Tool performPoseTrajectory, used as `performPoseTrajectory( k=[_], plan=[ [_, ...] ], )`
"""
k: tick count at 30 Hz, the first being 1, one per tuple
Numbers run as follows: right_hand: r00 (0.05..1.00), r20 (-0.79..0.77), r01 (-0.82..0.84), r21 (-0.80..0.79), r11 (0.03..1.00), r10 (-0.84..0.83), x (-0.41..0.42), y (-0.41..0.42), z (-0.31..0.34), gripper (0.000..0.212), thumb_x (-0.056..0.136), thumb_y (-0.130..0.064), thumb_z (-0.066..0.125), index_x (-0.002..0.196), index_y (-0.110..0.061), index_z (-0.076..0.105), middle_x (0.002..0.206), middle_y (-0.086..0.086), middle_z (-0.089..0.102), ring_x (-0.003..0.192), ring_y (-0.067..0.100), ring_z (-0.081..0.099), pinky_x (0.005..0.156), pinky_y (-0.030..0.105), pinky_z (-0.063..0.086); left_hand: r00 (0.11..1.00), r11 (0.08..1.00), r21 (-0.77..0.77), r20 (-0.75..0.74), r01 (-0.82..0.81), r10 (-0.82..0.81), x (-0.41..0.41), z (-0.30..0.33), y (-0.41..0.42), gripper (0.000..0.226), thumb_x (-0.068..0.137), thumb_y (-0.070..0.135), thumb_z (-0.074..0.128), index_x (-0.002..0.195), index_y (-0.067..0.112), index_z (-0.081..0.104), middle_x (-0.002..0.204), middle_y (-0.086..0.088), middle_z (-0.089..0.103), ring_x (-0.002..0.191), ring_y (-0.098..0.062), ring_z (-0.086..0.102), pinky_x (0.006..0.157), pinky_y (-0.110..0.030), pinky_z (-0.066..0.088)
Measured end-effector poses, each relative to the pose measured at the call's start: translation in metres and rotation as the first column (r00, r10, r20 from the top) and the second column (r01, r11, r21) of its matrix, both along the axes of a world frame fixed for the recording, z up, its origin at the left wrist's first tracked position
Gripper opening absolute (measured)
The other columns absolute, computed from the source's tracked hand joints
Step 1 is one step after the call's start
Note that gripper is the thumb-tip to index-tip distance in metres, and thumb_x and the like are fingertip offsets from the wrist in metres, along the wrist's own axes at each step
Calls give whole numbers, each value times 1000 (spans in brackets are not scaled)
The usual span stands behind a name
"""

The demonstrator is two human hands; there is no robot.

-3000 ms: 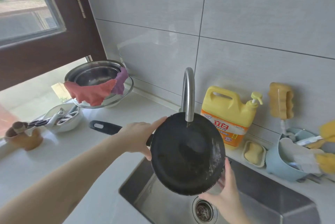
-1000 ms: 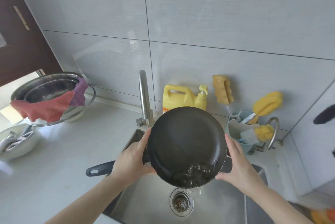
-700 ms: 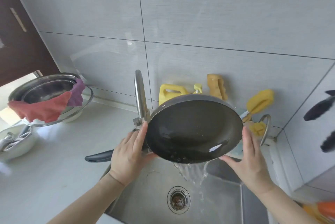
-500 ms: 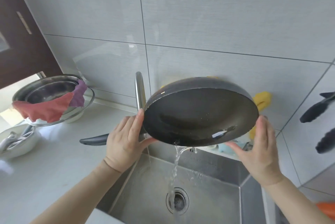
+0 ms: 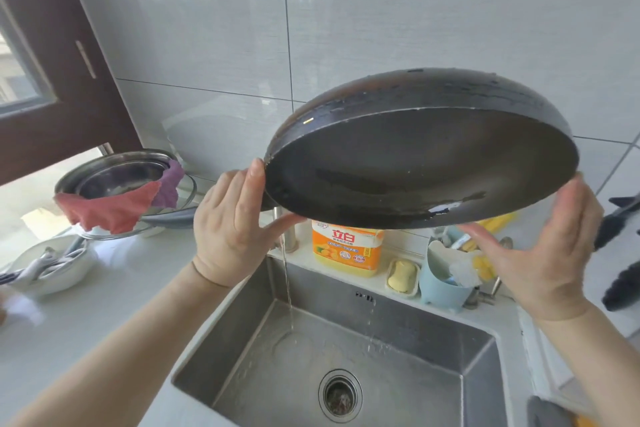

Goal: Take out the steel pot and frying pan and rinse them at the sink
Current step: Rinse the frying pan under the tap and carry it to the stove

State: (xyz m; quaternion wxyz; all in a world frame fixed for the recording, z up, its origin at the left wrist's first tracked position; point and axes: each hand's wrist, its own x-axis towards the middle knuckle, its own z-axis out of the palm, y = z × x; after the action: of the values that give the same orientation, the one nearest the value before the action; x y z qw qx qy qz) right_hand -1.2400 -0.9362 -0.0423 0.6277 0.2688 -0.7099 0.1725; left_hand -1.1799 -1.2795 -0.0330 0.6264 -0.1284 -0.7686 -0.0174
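I see two bare forearms, with no sleeve on either as far as the frame reaches. The left hand (image 5: 230, 229) and right hand (image 5: 550, 253) wear no gloves, rings or watch that I can make out, though wide-angle blur toward five o'clock leaves that wrist less certain. Fingernails look short, unpainted.

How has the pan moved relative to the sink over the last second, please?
Yes: the pan has risen well above the sink, tipped further over.

White counter (image 5: 131, 291), steel bowl (image 5: 117, 177), white dish (image 5: 52, 264), detergent bottle (image 5: 348, 248)
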Motion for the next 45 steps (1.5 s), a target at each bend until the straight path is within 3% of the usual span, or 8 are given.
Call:
performPoseTrajectory(
  k=[8, 13, 19, 22, 25, 31, 38, 45],
  plan=[
    [984, 180, -17, 9, 1000, 15, 6, -8, -31, 79, 87, -55, 58, 137, -6, 21, 124, 18, 36, 108, 38, 39, 93, 50, 36, 995, 999, -28, 103, 21, -18, 3, -35, 2, 99, 70, 46, 86, 138, 2, 27, 103, -7, 49, 83, -23, 50, 74, -34, 44],
    [854, 520, -7, 25, 1000, -7, 10, -4, -93, 111, 56, -30, 88, 141, 2, 25, 133, 21, 38, 120, 39, 39, 101, 54, 39, 920, 1000, -3, 391, 15, -13, 13, -79, 7, 99, 78, 59, 68, 147, 6, 23, 95, -9, 65, 80, -22, 58, 64, -32, 50],
    [489, 870, -59, 106, 993, -63, 35, -1, -165, 131, 46, -41, 92, 149, -6, 19, 142, 20, 42, 130, 29, 38, 103, 45, 39, 573, 995, 98, 816, -6, -77, 18, -145, 3, 112, 70, 82, 48, 155, 16, 18, 99, 3, 67, 82, -16, 61, 57, -31, 52],
    [285, 953, -97, 139, 986, -106, 43, -1, -192, 137, 50, -53, 87, 155, -15, 8, 148, 11, 38, 133, 27, 39, 108, 35, 34, 349, 986, 166, 926, -34, -144, 15, -176, -2, 120, 66, 77, 65, 157, 33, 0, 95, 11, 59, 91, -16, 59, 67, -30, 49],
    [79, 992, -136, 109, 985, -99, 51, -1, -214, 136, 59, -53, 86, 153, -18, -5, 157, 3, 19, 143, 19, 21, 115, 24, 15, 67, 980, 189, 980, -57, -185, 5, -199, -3, 128, 59, 63, 77, 144, 58, -19, 99, 13, 57, 98, -17, 57, 78, -34, 48],
    [-265, 962, -69, 48, 996, -64, 58, -2, -257, 141, 55, -51, 88, 155, -25, -9, 159, -5, 8, 143, 15, 22, 116, 29, 21, -227, 985, 173, 958, -27, -175, -19, -245, -5, 133, 57, 62, 82, 138, 64, -24, 105, 10, 67, 97, -18, 64, 85, -34, 50],
    [-398, 917, -57, -13, 998, -11, 57, -1, -310, 140, 51, -46, 90, 155, -30, -3, 151, -11, 22, 139, 13, 26, 113, 28, 28, -450, 959, 282, 854, -25, -263, -37, -307, -4, 134, 56, 48, 86, 138, 67, -19, 87, 11, 64, 81, -9, 66, 80, -28, 53],
    [-499, 864, -37, 45, 998, -57, 50, 1, -373, 137, 51, -46, 90, 154, -29, 1, 143, -10, 30, 134, 16, 33, 108, 32, 36, -560, 961, 257, 783, -103, -270, -50, -385, 0, 132, 59, 41, 87, 143, 61, -12, 85, 8, 63, 82, -11, 66, 83, -33, 54]
  ],
)
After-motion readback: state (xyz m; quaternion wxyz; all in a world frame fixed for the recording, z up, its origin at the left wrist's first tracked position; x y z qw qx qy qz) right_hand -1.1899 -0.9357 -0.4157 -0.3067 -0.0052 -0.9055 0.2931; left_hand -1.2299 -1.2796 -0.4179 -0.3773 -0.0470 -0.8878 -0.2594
